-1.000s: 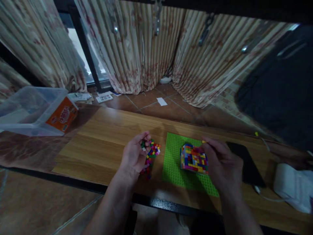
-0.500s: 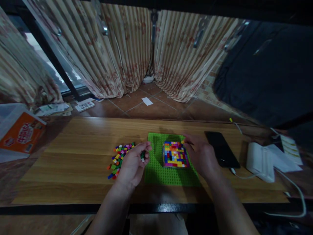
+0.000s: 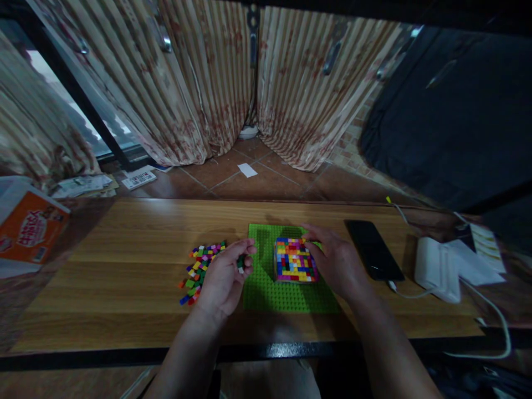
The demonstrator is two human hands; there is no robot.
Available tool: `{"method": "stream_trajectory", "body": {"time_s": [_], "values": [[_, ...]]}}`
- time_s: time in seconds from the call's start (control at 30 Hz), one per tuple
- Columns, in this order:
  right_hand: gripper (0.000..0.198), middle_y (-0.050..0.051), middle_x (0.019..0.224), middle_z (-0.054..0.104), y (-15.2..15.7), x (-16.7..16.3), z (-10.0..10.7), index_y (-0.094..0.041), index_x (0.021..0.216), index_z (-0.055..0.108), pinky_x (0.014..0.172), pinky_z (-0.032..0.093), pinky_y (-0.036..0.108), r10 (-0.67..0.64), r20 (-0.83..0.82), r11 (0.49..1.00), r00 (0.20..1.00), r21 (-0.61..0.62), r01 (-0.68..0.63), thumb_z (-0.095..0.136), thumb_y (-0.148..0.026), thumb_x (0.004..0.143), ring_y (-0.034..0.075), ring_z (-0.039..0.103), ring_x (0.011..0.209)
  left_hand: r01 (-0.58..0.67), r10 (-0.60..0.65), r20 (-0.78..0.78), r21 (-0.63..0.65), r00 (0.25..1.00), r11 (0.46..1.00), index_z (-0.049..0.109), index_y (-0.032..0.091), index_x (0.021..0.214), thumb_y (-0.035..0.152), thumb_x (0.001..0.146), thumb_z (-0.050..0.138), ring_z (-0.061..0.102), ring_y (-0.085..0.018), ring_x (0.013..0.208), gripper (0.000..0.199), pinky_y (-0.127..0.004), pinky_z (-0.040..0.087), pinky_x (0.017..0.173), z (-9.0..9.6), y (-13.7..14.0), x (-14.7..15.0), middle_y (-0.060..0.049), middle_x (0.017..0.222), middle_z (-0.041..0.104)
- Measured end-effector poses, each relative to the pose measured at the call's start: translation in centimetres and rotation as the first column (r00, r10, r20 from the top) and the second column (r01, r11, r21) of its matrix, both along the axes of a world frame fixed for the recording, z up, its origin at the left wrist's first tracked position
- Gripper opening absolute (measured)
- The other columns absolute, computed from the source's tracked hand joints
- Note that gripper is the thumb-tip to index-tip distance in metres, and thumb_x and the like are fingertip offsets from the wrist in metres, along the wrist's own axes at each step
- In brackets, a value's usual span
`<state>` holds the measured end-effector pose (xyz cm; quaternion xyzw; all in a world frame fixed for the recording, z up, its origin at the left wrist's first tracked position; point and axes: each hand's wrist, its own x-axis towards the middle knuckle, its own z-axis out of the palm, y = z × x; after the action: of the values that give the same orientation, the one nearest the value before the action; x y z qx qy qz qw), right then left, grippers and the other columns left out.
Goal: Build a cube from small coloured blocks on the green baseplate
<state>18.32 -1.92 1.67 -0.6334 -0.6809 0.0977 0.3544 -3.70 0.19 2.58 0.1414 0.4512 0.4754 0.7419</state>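
A square block of multicoloured toy bricks (image 3: 296,261) stands on a green studded baseplate (image 3: 266,296). My right hand (image 3: 334,260) reaches over the block's right side, thumb and forefinger pinched at its far right corner on a small toy brick that looks yellow-orange and is mostly covered. To the left of the block, my left hand (image 3: 224,277) is raised with curled fingers round a few small toy bricks (image 3: 240,264), dark green and white. Beside and partly behind that hand lies a loose pile of coloured toy bricks (image 3: 195,271).
A black phone (image 3: 373,249) with a white cable lies right of the baseplate on the wooden table (image 3: 103,277). Farther right are a white device (image 3: 436,271) and papers (image 3: 477,263). An orange-labelled plastic tub (image 3: 31,227) stands beyond the table's left end.
My right hand has shifted slightly left and away from me along the block's far edge, still pinching. The left hand keeps its curl. The whole view has drifted a little.
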Motion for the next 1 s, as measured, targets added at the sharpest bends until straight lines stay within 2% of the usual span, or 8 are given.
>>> {"method": "stream_trajectory", "body": {"time_s": [0.3,0.7,0.87,1.0], "values": [[0.032,0.007,0.098,0.077,0.1,0.1,-0.8,-0.019,0.112,0.073,0.086,0.056,0.037,-0.118,-0.198,0.993,0.973,-0.019,0.117,0.056,-0.034,0.089,0.023,0.072,0.092,-0.007,0.007,-0.011,0.009,1.000,1.000,0.072,0.009,0.083,0.017,0.071,0.072,0.049,-0.005,0.056,0.014,-0.015,0.039,0.050,-0.1,-0.1,0.2,-0.001,0.074,0.064],[0.036,0.010,0.104,0.077,0.2,0.4,-1.4,-0.018,0.111,0.073,0.087,0.054,0.040,-0.165,-0.285,0.986,0.944,-0.063,0.153,0.058,-0.042,0.089,0.026,0.071,0.098,-0.008,0.008,-0.011,0.006,1.000,1.000,0.071,0.010,0.081,0.018,0.070,0.073,0.049,-0.004,0.055,0.014,-0.016,0.037,0.050,0.3,0.0,0.1,-0.001,0.071,0.064],[0.040,0.009,0.100,0.077,0.5,0.2,-1.9,-0.018,0.102,0.076,0.085,0.053,0.038,-0.203,-0.418,0.977,0.885,-0.148,0.155,0.058,-0.051,0.087,0.025,0.071,0.095,-0.012,0.012,-0.002,0.009,1.000,1.000,0.071,0.009,0.082,0.018,0.071,0.072,0.049,-0.004,0.056,0.014,-0.015,0.038,0.051,0.2,-0.1,0.1,-0.001,0.072,0.064],[0.044,0.008,0.086,0.077,0.7,-0.4,-2.1,-0.016,0.088,0.078,0.072,0.053,0.034,-0.260,-0.544,0.957,0.798,-0.256,0.137,0.064,-0.057,0.079,0.023,0.070,0.081,-0.014,0.014,-0.005,0.013,1.000,1.000,0.072,0.010,0.082,0.018,0.069,0.073,0.049,-0.005,0.056,0.015,-0.015,0.038,0.051,0.2,-0.1,0.1,-0.001,0.072,0.064]]}}
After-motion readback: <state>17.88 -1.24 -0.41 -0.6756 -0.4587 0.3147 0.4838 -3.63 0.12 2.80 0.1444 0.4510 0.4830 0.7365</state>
